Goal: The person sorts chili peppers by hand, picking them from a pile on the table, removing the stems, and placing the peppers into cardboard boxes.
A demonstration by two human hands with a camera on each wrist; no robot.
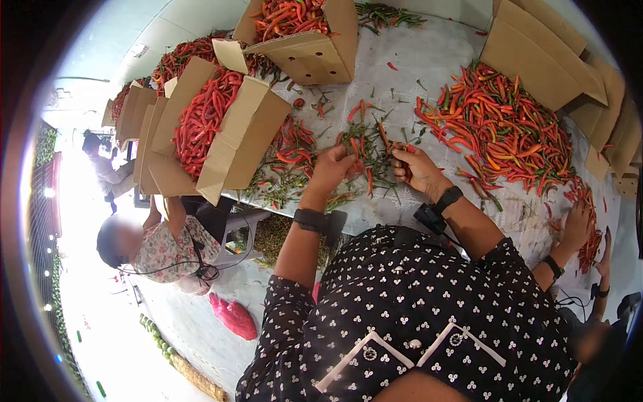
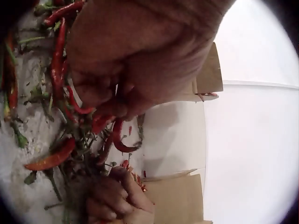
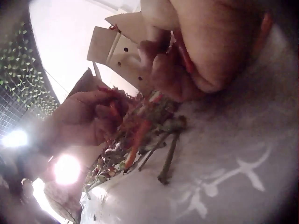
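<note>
Slender, smooth red chili in right hand, fingers curled round it; left hand, just beside, pinches a second chili. Both low over loose chilies and green stems on white table. Farther off: cardboard box heaped with red pods.

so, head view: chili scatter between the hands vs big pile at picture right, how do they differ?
The scatter is smaller than the big pile. The scatter is heavy with green stems; the big pile is mostly red and orange. The scatter lies thin, the big pile heaped. Both sit on the same table.
</note>
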